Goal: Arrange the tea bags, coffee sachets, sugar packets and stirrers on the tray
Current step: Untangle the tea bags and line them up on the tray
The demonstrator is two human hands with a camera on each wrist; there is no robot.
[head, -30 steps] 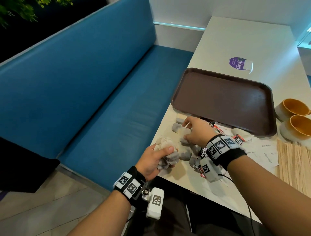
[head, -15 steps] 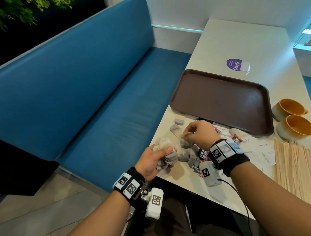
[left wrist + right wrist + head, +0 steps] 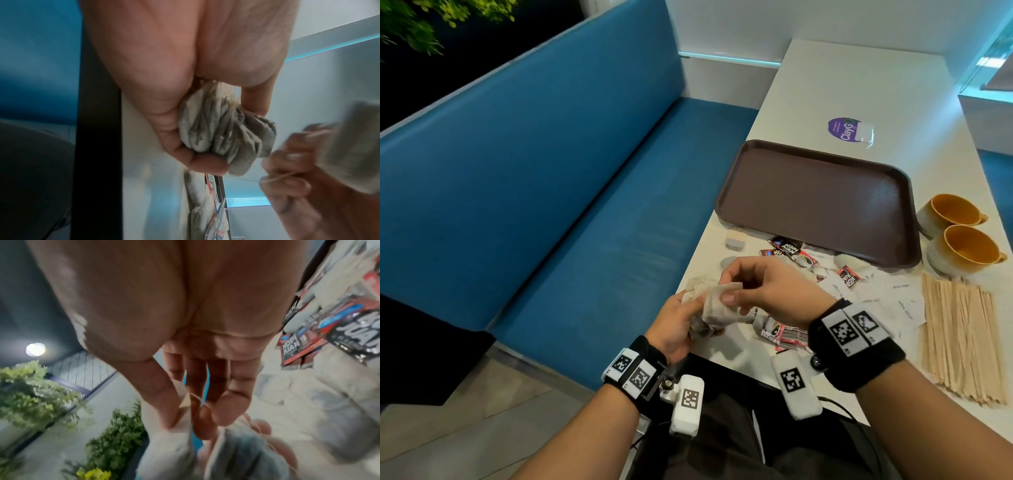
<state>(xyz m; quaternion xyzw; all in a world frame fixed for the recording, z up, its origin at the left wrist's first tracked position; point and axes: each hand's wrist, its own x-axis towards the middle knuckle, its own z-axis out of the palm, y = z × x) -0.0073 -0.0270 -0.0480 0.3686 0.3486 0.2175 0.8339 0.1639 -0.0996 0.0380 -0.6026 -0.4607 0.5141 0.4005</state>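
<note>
A white table [image 3: 859, 89] runs alongside a blue upholstered bench [image 3: 551, 192], with green foliage beyond the bench back. On the table lies a brown tray [image 3: 815, 202], its floor bare. Just nearer than the tray, coffee sachets [image 3: 791, 251] and sugar packets [image 3: 887, 298] are scattered; the stirrers [image 3: 959, 339] lie near its right corner. Off the tray's near-left corner, the left hand [image 3: 674, 325] clenches a bunch of tea bags [image 3: 224, 136], and the right hand [image 3: 767, 291] pinches one more tea bag [image 3: 722, 301] against it.

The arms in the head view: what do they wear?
Both forearms are bare, without sleeves. The left wrist and right wrist each wear a black band with white square-patterned tags. Under each hangs a white camera block with one more tag; thin black cables trail from them.
</note>
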